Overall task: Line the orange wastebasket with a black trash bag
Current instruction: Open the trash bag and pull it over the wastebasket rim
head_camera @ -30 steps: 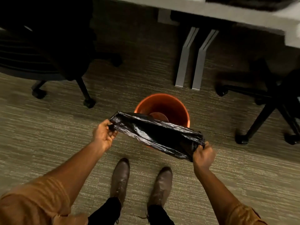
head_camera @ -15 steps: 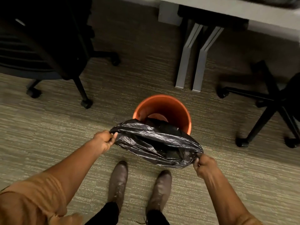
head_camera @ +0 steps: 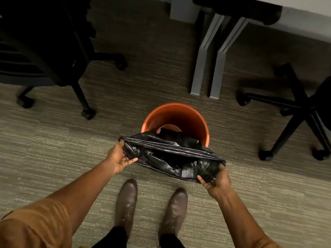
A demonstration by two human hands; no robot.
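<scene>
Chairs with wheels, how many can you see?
2. One black chair is at the upper left; the other chair is at the right edge, only partly in view. More may be out of frame.

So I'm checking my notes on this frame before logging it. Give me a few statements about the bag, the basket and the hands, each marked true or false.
1. Both hands hold the bag: the left hand at one end of its mouth, the right hand at the other. True.
2. The bag's edge is already folded over the whole rim of the basket. False: the far rim is bare orange, and the mouth is held up above the near side.
3. Part of the bag hangs down inside the basket. True.
4. The basket lies tipped on its side. False: it stands upright on the carpet.
5. The bag is white. False: it is black.
</scene>
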